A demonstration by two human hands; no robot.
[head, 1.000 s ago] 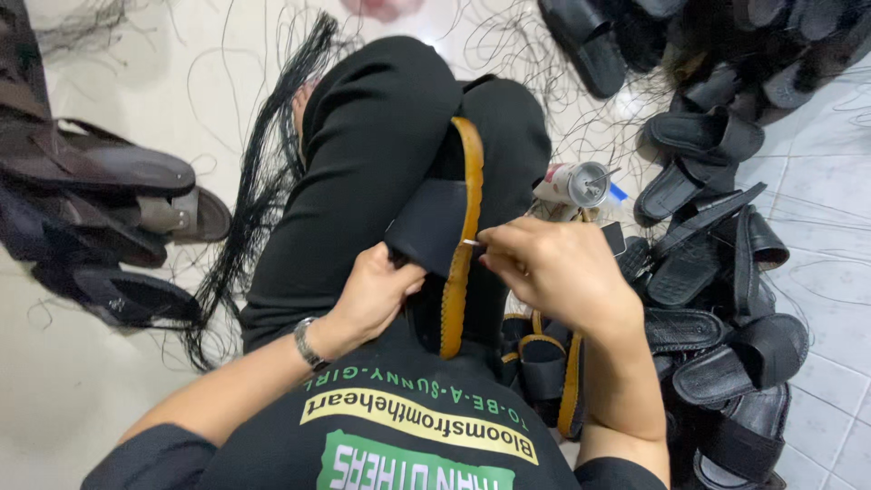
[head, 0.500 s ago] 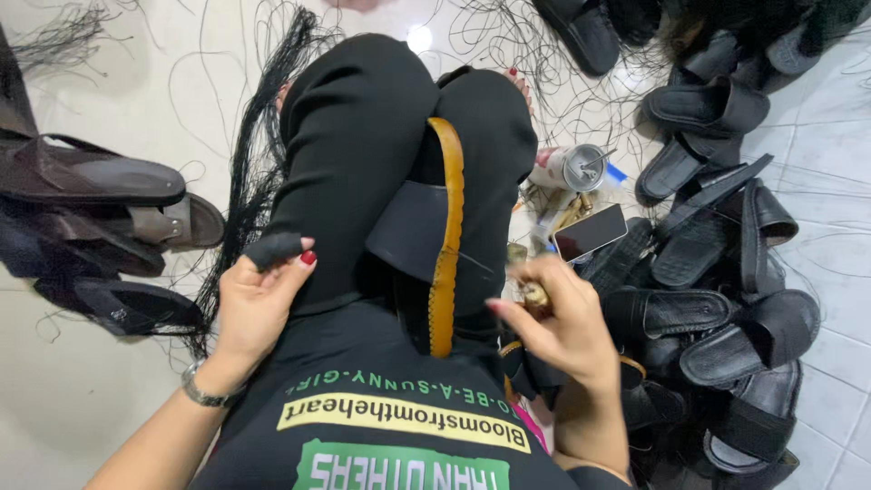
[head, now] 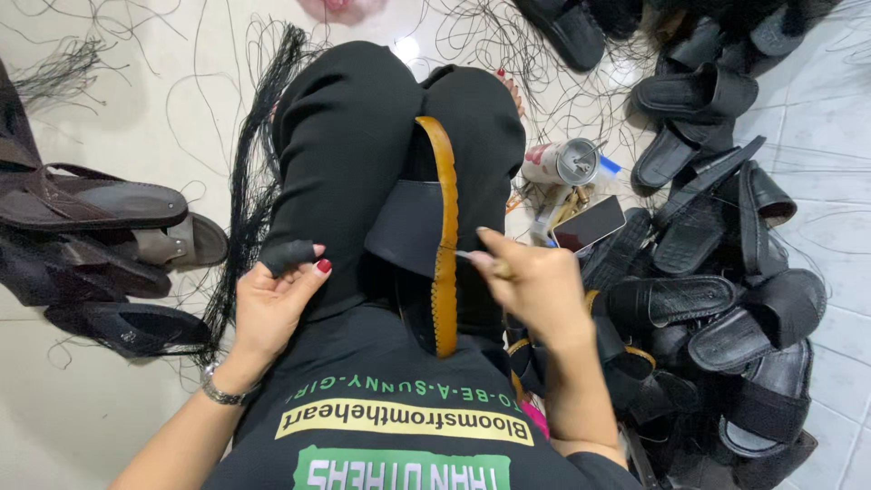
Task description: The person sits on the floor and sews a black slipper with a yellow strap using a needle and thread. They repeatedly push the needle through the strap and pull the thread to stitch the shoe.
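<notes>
Sitting: you are resting a sandal (head: 434, 231) on your lap, its tan sole edge (head: 445, 245) running from twelve to six o'clock and its black strap (head: 404, 227) lying at nine o'clock of that edge.
Right hand: your right hand (head: 535, 286) is pinching a thin needle (head: 464, 255) against the sole edge, fingers closed on it.
Left hand: your left hand (head: 272, 299) is curling at eight o'clock of the sandal, thumb and fingers closing on a small dark piece (head: 286, 257); whether thread is in it, you cannot tell.
Floor: black sandals (head: 717, 299) are piling at three o'clock, brown sandals (head: 91, 236) are lying at nine o'clock, and a phone (head: 588, 223) is lying at two o'clock.
</notes>
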